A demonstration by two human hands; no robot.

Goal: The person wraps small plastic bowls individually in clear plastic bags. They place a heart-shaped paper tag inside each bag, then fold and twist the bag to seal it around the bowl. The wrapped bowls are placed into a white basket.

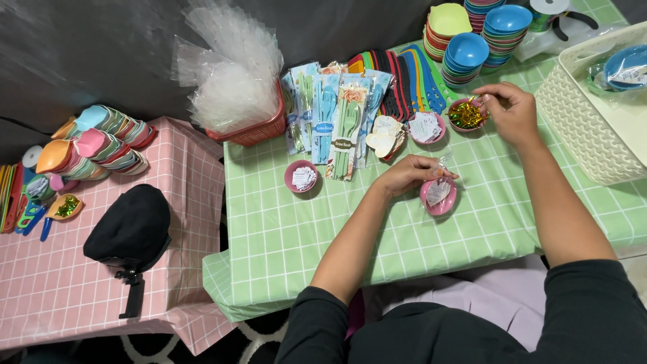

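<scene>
My left hand rests on the green checked table, fingertips pinching the clear wrapping at the top of a small pink bowl with a white card inside it. My right hand is farther back, its fingers closed beside a pink bowl of shiny gold and green twist ties, apparently pinching one tie. Another pink bowl of white tags sits just left of the tie bowl. A third pink bowl with white cards stands to the left of my left hand.
Packs of plastic cutlery and coloured strips lie at the back. Stacked blue and mixed bowls stand far right, beside a white basket. A red basket of clear bags sits left. A pink table carries stacked bowls and a black cap.
</scene>
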